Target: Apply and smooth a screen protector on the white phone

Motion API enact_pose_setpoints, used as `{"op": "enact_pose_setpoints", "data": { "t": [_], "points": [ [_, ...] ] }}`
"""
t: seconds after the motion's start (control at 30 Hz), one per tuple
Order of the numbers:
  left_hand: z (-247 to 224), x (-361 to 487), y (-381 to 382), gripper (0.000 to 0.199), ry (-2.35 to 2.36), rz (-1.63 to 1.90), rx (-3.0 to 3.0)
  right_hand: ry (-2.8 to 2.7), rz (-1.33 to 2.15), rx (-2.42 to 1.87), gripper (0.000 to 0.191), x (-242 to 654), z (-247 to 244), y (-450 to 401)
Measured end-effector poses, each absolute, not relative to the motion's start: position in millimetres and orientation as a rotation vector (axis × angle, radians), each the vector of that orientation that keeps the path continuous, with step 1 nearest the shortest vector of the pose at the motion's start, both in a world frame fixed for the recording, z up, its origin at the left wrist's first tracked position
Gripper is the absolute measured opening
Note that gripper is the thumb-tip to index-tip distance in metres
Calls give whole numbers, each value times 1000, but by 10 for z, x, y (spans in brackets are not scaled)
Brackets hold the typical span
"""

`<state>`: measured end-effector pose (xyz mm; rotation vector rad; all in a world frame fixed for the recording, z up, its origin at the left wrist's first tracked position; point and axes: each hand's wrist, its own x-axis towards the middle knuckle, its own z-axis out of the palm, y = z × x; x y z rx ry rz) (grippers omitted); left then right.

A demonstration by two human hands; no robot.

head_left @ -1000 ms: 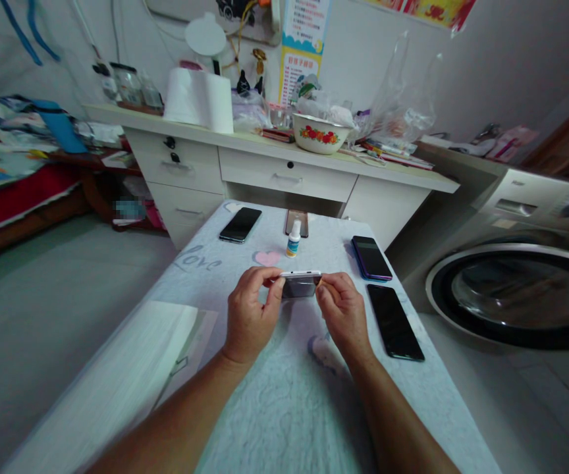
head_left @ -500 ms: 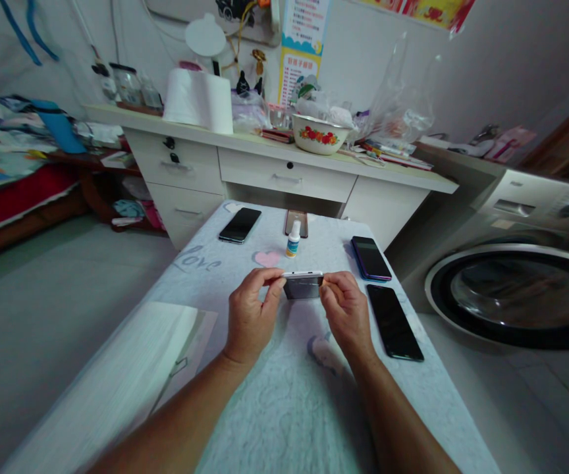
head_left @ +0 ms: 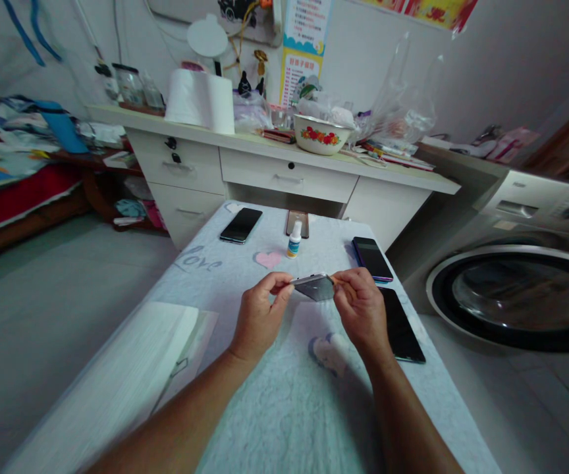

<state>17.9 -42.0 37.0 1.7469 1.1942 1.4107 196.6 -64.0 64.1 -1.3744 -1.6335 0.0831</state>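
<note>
Between my hands, tilted above the table, is a smartphone (head_left: 317, 288) with a pale edge and a dark grey face. My left hand (head_left: 259, 315) pinches its left end between thumb and fingers. The fingers of my right hand (head_left: 362, 306) are closed on its right end. Just beyond it a small white spray bottle (head_left: 294, 241) with a blue and yellow label stands upright. A black phone (head_left: 403, 328) lies beside my right hand, which partly covers it. Farther back at the right are stacked phones (head_left: 372, 259).
Another black phone (head_left: 241, 225) lies at the table's far left, and a brown phone or case (head_left: 297, 222) at the far edge. White sheeting (head_left: 131, 368) covers the table's left side. A desk (head_left: 284, 178) stands behind, a washing machine (head_left: 516, 283) at the right.
Both hands have shifted a little to the right with the phone. Its right end has turned, so it now sits at a slant. My right hand now covers part of the black phone.
</note>
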Motion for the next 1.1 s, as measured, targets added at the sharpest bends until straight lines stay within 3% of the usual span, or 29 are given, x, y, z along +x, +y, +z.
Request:
{"op": "enact_pose_setpoints", "data": {
  "t": [0.7,1.1],
  "points": [
    [219,117,-308,13,1556,735,2229,-1942,-60,-1431,21,1809,436,-615],
    [336,132,-371,19,1357,945,2168,-1941,-74,-1425,20,1805,418,-604]
  ]
}}
